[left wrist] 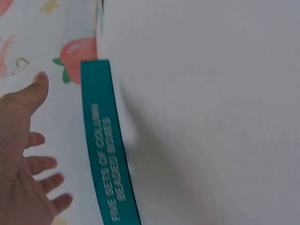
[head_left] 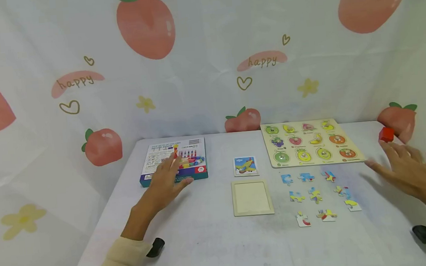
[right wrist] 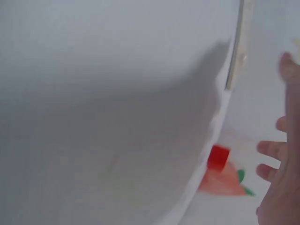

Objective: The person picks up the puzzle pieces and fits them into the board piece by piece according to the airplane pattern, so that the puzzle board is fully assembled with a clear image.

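Note:
My left hand [head_left: 164, 180] is held with fingers spread, overlapping the front of a flat toy box [head_left: 171, 162] in the head view. The box's green side [left wrist: 108, 140] with printed lettering shows in the left wrist view, the hand beside it holding nothing. On the right, my other hand [head_left: 410, 166] hovers with fingers loosely spread, nearest to a red block [head_left: 386, 134] and the corner of a fruit peg board [head_left: 313, 143]. In the right wrist view the red block [right wrist: 218, 157] sits at the table edge, apart from the fingers [right wrist: 269, 149].
Several loose jigsaw pieces [head_left: 315, 195] lie right of centre. Left of them are a square wooden frame [head_left: 234, 201] and a small airplane picture card [head_left: 245, 166]. A patterned cloth [head_left: 202, 91] hangs behind the white table [head_left: 208, 247].

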